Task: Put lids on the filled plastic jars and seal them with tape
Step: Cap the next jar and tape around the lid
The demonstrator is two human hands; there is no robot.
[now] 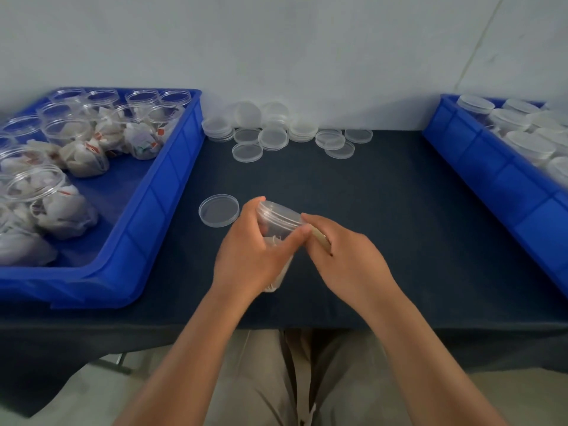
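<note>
One tilted jar (278,215) fills the curled left hand (249,256) (right hand (347,256) touching).

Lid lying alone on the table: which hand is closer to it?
Left. The left hand grips the jar just right of the lone lid; the right hand, pinching a tan thing, is on the jar's other side, farther off.

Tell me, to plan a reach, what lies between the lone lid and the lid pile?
Only bare dark table separates the lone lid from the lid pile, seen in the head view.
</note>
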